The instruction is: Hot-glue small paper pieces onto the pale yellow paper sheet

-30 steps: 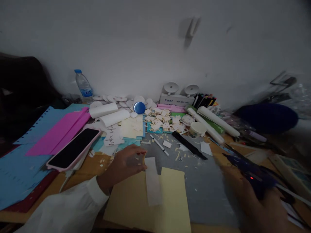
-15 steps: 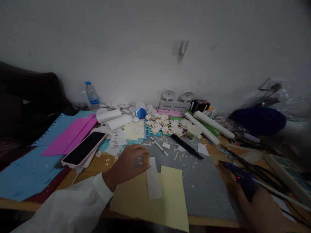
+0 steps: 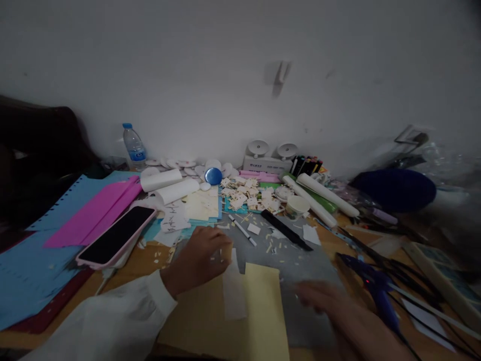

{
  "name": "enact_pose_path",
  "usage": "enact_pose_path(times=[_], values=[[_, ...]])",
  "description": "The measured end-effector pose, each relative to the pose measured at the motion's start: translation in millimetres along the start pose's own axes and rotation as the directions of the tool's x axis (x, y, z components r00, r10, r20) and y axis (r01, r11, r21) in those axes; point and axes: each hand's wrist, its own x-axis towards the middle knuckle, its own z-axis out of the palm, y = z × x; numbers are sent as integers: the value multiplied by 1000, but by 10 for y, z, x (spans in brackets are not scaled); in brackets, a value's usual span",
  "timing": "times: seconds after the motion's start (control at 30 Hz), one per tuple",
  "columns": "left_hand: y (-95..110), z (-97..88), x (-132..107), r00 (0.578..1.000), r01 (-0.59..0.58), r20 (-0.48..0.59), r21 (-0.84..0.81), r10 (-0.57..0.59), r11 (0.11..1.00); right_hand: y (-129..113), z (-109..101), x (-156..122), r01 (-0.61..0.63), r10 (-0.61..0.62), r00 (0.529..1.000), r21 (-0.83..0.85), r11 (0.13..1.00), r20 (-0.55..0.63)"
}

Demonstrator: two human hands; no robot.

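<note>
My left hand (image 3: 199, 258), in a white sleeve, rests on the top left corner of a pale yellow sheet (image 3: 263, 311), fingers curled at the top of a white paper strip (image 3: 233, 288) lying on that sheet. My right hand (image 3: 338, 313) hovers low over the grey mat (image 3: 300, 260) just right of the sheet, blurred by motion, fingers stretched out toward the left, empty. A dark blue glue gun (image 3: 372, 288) with a red light lies on the table to the right of that hand.
A pink-cased phone (image 3: 116, 240) lies on blue and pink paper (image 3: 86, 213) at left. Behind are a water bottle (image 3: 134, 145), white rolls (image 3: 169, 184), a blue badge (image 3: 213, 176), small paper pieces (image 3: 250, 195), a cup (image 3: 296, 206), markers (image 3: 307, 164) and a dark blue object (image 3: 394, 189).
My right hand has let go of the glue gun, which now lies on the table, and has moved left over the grey mat. My left hand stays on the strip.
</note>
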Motion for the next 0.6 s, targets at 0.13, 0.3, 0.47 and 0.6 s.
enact_pose_path(times=[0.13, 0.3, 0.47, 0.6], values=[[-64, 84, -17, 1000, 5, -20, 0, -5, 1000, 96, 362, 853, 120, -116, 993, 240, 963, -34], [-189, 160, 18, 999, 34, 15, 6, -34, 999, 323, 997, 1262, 9, 13, 999, 430, 903, -49], [-240, 172, 85, 991, 61, 121, -55, -54, 997, 381, 1295, 1204, -74, 82, 997, 501, 862, 5], [-259, 214, 60, 988, 68, 141, -77, -57, 995, 376, 1251, 1177, -52, 25, 998, 520, 852, 59]])
